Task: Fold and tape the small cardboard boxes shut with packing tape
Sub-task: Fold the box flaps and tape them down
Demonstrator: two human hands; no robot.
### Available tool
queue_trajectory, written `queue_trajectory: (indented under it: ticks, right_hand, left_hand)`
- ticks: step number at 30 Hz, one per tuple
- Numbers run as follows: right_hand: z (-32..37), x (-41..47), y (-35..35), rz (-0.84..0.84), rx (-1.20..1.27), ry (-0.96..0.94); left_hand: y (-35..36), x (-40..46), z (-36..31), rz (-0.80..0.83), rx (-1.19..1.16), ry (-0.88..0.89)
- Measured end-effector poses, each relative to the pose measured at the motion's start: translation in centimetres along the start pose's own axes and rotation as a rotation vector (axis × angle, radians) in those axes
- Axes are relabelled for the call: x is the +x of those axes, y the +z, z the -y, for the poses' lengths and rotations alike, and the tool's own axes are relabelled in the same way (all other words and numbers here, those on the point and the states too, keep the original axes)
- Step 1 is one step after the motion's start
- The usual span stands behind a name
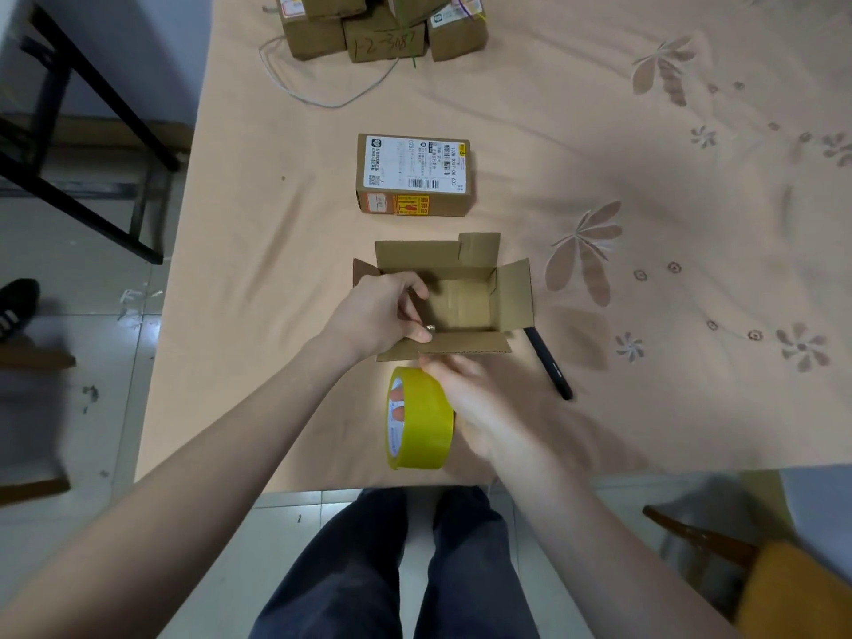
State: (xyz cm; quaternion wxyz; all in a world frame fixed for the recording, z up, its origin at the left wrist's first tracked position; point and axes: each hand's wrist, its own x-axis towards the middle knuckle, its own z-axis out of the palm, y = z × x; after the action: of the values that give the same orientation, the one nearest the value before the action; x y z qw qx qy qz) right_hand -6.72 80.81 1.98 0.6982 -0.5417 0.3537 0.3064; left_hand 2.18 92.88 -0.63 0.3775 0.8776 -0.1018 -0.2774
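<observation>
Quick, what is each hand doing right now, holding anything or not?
Left hand: fingers curled, pinching a small metallic thing over the open box.
Right hand: blurred beside the tape roll; its grip cannot be told.
</observation>
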Motion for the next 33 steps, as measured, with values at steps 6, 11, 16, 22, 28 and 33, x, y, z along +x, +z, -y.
queue_trajectory:
  ticks: [6,11,16,22,28,33]
  right_hand:
    - [-0.1,0.5,-0.2,-0.035,0.053,-0.008]
    - [0.0,0.1,-0.4,-0.003,0.059,0.023]
    - [0.1,0.2,-0.2,-0.004,0.089,0.003]
    - [0.5,-0.2,-0.2,0.006,0.097,0.014]
    - [1.1,-0.4,-0.2,0.015,0.081,0.014]
    - [1.0,0.0,-0.4,-0.009,0.039,0.004]
  left_hand:
    - [0.9,0.5,0.9,-0.087,0.239,0.098]
    - [-0.3,0.3,1.6,-0.186,0.380,0.215]
    - [-1.8,-2.6,1.5,-0.102,0.220,0.420]
    - [-0.6,-4.5,3.2,0.152,0.566,0.362]
    - [0.3,-4.1,4.1,-0.035,0.563,0.484]
    - [1.2,-4.3,4.2,-0.174,0.528,0.517]
